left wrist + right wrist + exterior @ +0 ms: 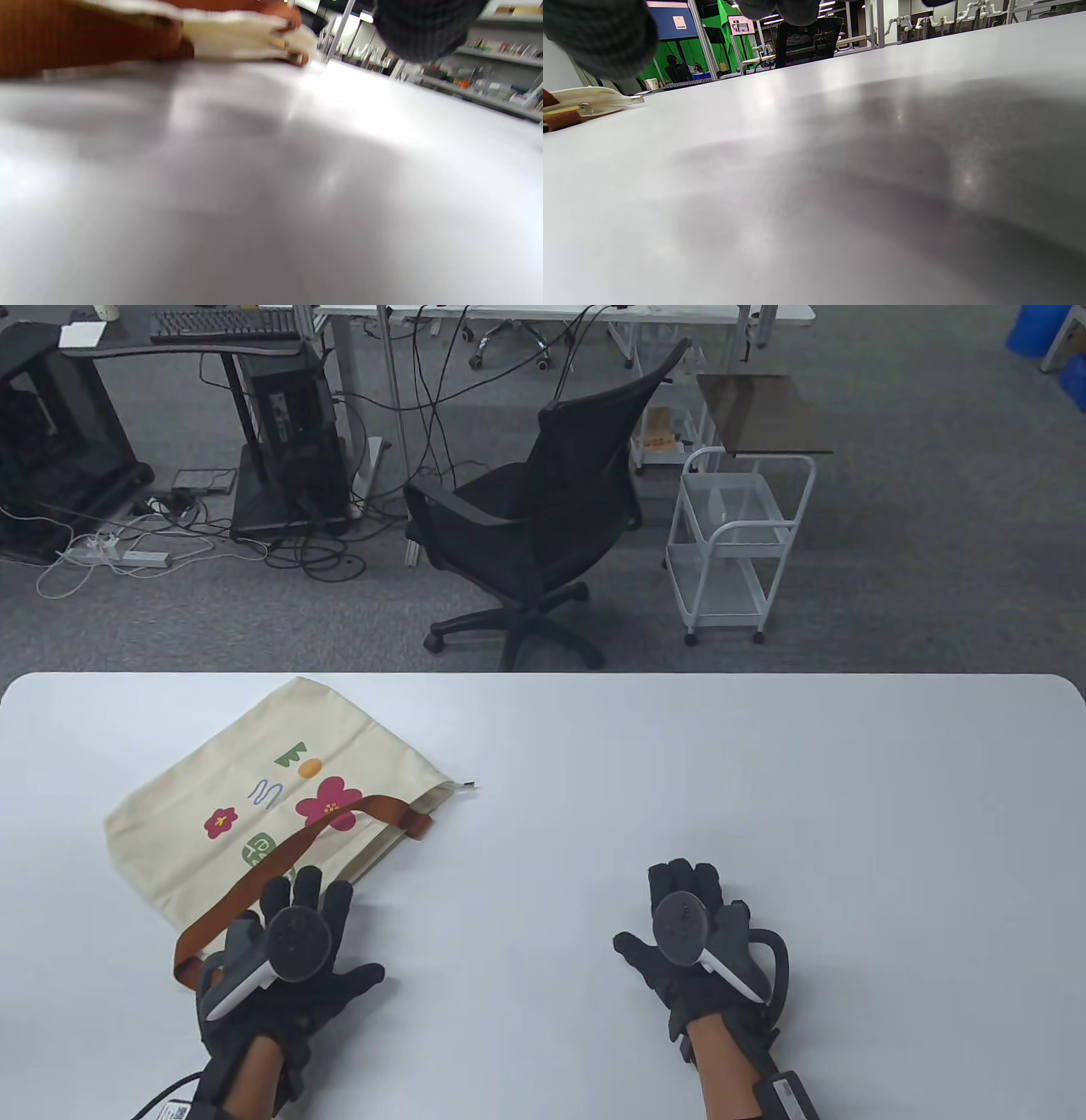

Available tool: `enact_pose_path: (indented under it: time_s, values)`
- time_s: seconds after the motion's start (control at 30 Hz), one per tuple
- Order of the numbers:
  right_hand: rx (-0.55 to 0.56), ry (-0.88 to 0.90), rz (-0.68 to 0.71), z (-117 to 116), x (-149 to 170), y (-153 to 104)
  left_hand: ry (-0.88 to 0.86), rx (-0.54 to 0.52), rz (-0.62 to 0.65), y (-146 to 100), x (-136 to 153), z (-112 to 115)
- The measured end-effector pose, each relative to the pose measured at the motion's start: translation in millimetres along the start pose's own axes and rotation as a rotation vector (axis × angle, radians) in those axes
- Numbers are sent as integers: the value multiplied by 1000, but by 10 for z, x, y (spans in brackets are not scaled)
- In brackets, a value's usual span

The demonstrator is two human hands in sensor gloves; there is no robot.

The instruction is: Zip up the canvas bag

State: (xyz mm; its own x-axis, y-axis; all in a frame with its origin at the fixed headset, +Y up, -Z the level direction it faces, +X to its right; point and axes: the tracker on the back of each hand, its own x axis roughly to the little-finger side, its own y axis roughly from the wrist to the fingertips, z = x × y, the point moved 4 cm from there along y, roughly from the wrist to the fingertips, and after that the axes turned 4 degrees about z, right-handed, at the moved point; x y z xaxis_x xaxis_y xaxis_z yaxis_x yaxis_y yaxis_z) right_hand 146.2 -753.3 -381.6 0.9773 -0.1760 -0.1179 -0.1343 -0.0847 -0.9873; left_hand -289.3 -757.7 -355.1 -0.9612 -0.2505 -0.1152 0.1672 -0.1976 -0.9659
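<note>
A cream canvas bag [280, 789] with flower prints lies flat on the left of the white table [679, 780]. Its brown strap [254, 882] runs across it toward the near edge, and its zipper end [462, 786] sticks out to the right. My left hand [288, 933] lies flat with fingers spread at the bag's near edge, fingertips at or over the strap, gripping nothing. My right hand [691, 925] rests flat on the bare table well to the right, holding nothing. The left wrist view shows the bag's edge [237, 38] close ahead; the right wrist view shows the bag [585, 103] far left.
Beyond the table's far edge stand a black office chair [543, 517] and a white wire cart [734, 543] on grey carpet. Desks and cables fill the back left.
</note>
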Motion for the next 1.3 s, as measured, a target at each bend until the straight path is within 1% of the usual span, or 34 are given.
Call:
enact_pose_path:
  time_s: [0.07, 0.13, 0.17, 0.23, 0.3, 0.4, 0.47, 0.53, 0.57, 0.6, 0.63, 0.73, 0.87, 0.97, 1.0, 1.03, 1.07, 1.13, 1.17, 1.2, 1.3]
  values:
    - [13, 11, 7, 25, -10, -16, 5, -59, -21, -14, 48, -148]
    - [20, 23, 9, 47, -4, -28, 45, -27, -70, 53, 156, -236]
    - [25, 35, 10, 58, 9, -37, 59, -22, -111, 124, 250, -286]
    - [26, 52, 8, 65, 39, -49, 71, 9, -174, 242, 397, -311]
    - [21, 83, 6, 58, 75, -59, 89, 25, -228, 327, 477, -290]
    - [23, 127, 0, 52, 140, -89, 152, 77, -248, 469, 504, -132]
    - [24, 146, -12, 56, 196, -95, 184, 127, -285, 559, 544, -8]
    - [31, 160, -20, 55, 225, -96, 198, 137, -309, 609, 598, 40]
    - [28, 163, -22, 52, 235, -99, 170, 133, -313, 625, 634, 51]
    - [28, 172, -21, 46, 242, -102, 119, 120, -324, 643, 670, 67]
    - [26, 186, -18, 38, 244, -103, 108, 110, -333, 652, 686, 69]
    - [23, 209, -15, 28, 231, -107, 212, 36, -342, 680, 720, 1]
    - [32, 197, -20, 32, 237, -103, 193, -17, -356, 713, 730, -53]
    - [26, 204, -28, 16, 256, -97, 270, -90, -362, 752, 703, -163]
    - [18, 210, -30, 6, 266, -95, 298, -131, -375, 754, 704, -229]
    - [12, 218, -29, 1, 270, -93, 291, -165, -385, 745, 717, -268]
    - [10, 228, -25, -1, 275, -93, 234, -183, -381, 751, 744, -298]
    - [14, 241, -21, 6, 283, -96, 136, -159, -388, 741, 781, -363]
    - [17, 242, -22, 12, 286, -97, 88, -163, -379, 721, 774, -435]
    - [19, 242, -22, 17, 287, -98, 60, -181, -370, 702, 754, -499]
    - [23, 246, -24, 19, 294, -96, -13, -278, -329, 585, 582, -821]
